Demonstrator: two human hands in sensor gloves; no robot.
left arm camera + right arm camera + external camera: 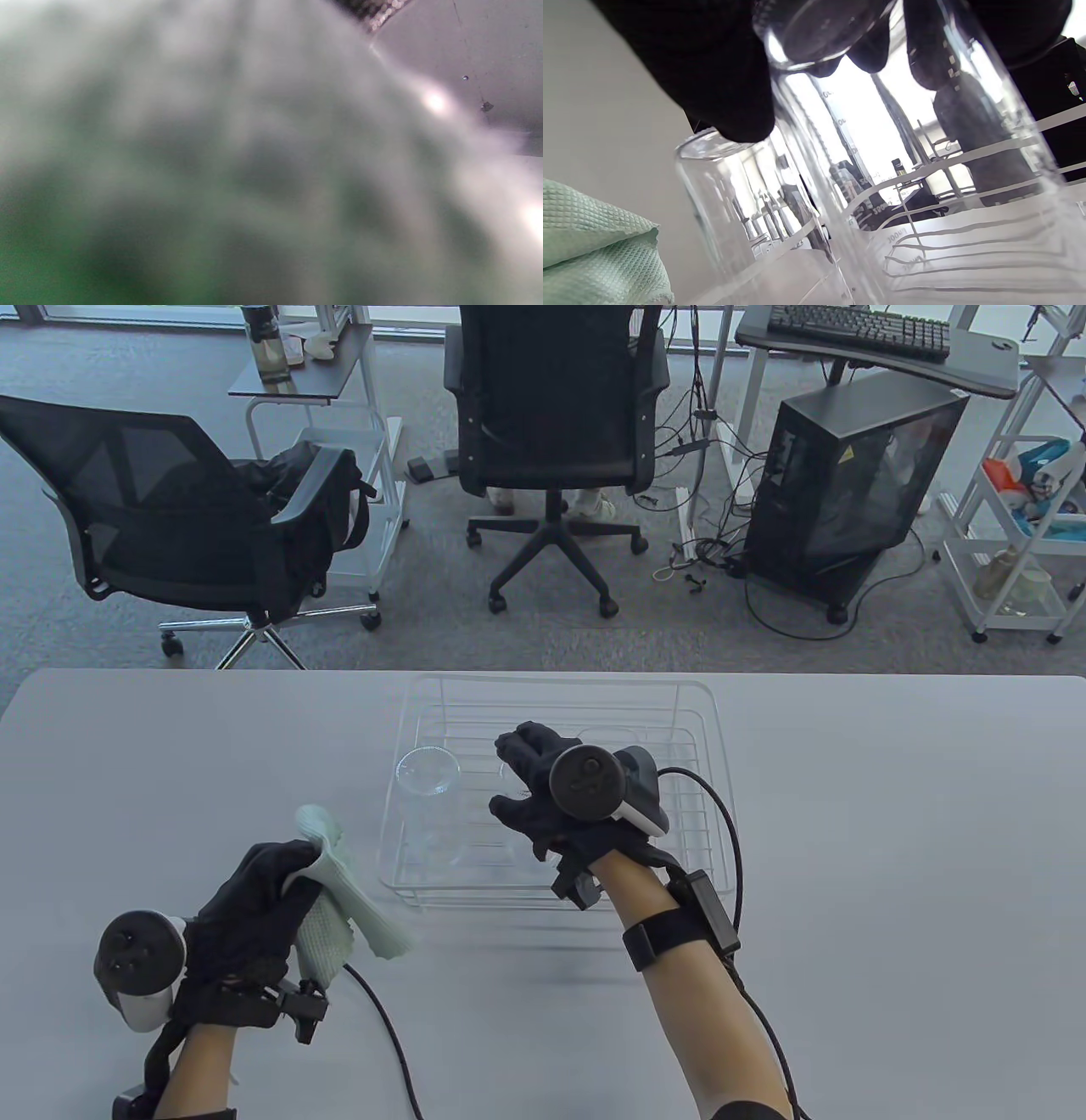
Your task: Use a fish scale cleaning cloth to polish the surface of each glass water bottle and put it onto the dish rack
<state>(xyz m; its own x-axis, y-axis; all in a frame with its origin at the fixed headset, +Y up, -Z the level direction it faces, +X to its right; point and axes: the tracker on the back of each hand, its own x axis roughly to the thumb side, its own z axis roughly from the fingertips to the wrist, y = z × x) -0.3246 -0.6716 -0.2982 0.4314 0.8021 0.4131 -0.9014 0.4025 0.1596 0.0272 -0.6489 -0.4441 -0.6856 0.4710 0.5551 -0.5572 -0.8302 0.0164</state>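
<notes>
A white wire dish rack (594, 684) stands mid-table. One clear glass bottle (428, 802) stands base-up in the rack's left part, also seen in the right wrist view (734, 199). My right hand (513, 780) hovers over the rack's middle and grips a second glass bottle (818, 34) by its base, thumb (712, 76) on one side and fingers on the other. This bottle reaches down into the rack wires (967, 245). My left hand (288, 865) holds the pale green fish scale cloth (348, 899) left of the rack. The cloth (212, 169) blurs out most of the left wrist view.
The grey table (891, 857) stretches right and left of the rack. Cables run from both wrists toward the near edge. Beyond the far edge are office chairs (551, 432), a computer tower (848, 492) and carts on the floor.
</notes>
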